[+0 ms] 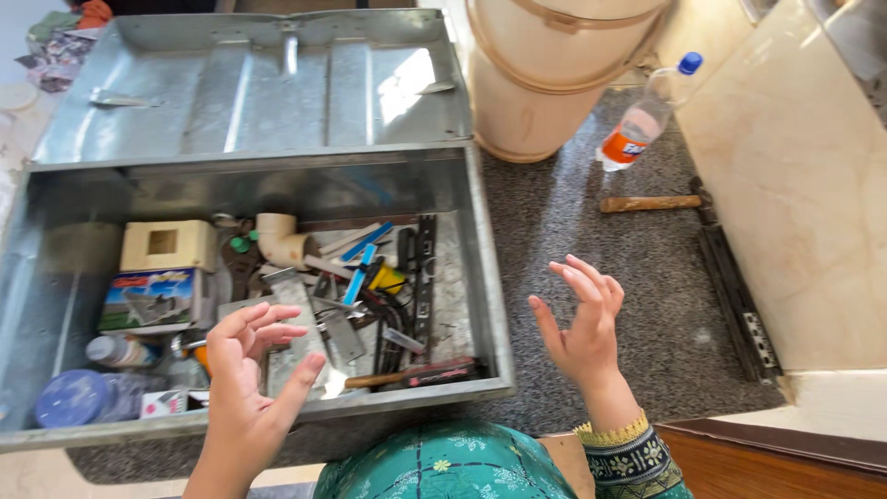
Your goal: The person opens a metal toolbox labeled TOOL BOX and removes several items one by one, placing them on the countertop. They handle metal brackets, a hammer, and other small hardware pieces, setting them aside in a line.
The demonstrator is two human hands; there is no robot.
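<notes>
A grey metal toolbox (488, 305) stands open on a speckled grey floor, its lid (249, 88) leaning back. Inside lie several hand tools (388, 314), a cream pipe elbow (279, 238), a cream square box (166, 245), a printed carton (150, 298) and a blue round lid (72, 397). My left hand (248, 383) hovers over the box's near edge, fingers spread, holding nothing. My right hand (582, 323) is raised over the floor just right of the box, also spread and empty.
A large cream plastic bin (536, 102) stands behind the box. A plastic bottle with orange drink and a blue cap (647, 115) lies beside it. A wooden-handled hammer (651, 202) and a dark metal rail (735, 286) lie along the stone wall (795, 203).
</notes>
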